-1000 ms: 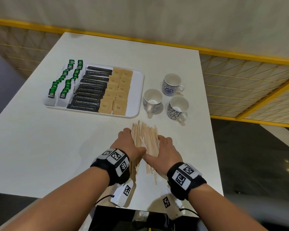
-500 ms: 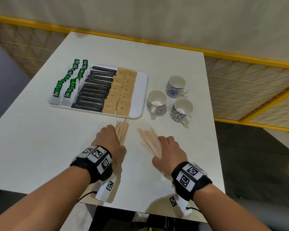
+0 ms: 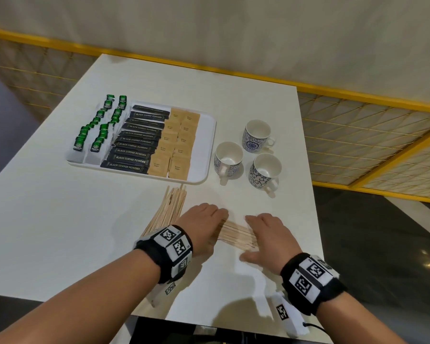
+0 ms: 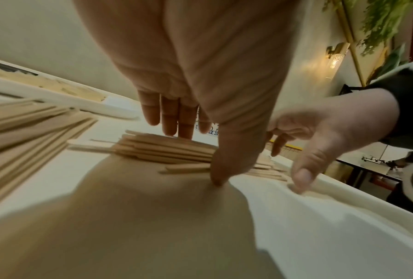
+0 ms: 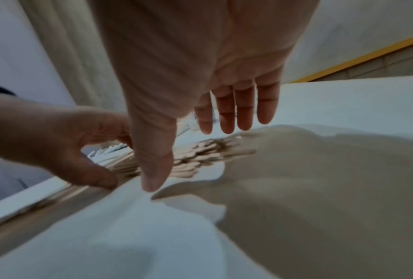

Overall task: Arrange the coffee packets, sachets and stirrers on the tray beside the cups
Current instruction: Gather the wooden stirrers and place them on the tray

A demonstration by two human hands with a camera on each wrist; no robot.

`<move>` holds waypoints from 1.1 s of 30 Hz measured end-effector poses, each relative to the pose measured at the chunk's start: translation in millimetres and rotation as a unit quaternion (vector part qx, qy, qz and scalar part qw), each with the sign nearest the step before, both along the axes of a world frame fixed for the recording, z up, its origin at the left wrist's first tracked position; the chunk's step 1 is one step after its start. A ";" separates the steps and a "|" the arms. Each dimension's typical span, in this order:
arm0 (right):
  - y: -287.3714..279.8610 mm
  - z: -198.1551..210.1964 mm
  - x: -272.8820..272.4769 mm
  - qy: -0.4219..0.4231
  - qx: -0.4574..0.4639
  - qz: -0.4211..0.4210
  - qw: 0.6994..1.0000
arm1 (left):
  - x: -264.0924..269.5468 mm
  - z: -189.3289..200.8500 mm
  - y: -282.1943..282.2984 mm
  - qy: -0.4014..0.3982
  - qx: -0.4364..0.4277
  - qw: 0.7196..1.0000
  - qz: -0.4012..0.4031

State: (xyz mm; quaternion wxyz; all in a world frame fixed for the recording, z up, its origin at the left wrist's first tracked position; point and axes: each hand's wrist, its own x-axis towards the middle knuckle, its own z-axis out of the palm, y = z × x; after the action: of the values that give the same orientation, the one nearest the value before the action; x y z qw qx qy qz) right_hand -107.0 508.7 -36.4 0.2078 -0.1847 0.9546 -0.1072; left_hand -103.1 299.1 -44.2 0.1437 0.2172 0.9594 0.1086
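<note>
**Head view: squaring up loose stirrers**

Left hand (image 3: 201, 225) and right hand (image 3: 267, 235), fingers straight, flanking near stirrers (image 3: 236, 235); second bundle (image 3: 168, 209) left; tray (image 3: 210, 145) far. Next, probably: gathering, lifting onto tray's bare right strip

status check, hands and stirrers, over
Left hand and right hand open, bracketing one stirrer bundle. Second stirrer pile loose near tray. Nothing blocking.
</note>
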 end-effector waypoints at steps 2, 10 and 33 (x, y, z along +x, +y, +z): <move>5.5 -1.4 4.3 -0.012 0.006 -0.012 1.000 | -4.0 2.1 2.7 -0.010 -0.012 1.000 0.012; -12.2 -8.7 0.7 0.004 -0.046 -0.032 0.998 | -13.9 6.1 11.1 -0.061 -0.079 0.994 0.035; -28.9 -16.1 -17.5 0.059 0.035 0.097 0.993 | -18.9 6.2 16.1 -0.012 -0.137 0.990 0.012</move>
State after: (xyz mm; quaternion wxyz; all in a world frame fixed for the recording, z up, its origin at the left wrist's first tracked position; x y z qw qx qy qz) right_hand -124.5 479.8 -52.4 0.1668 -0.2754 0.9458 -0.0424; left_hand -122.0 315.1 -38.0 0.1826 0.1831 0.9658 -0.0194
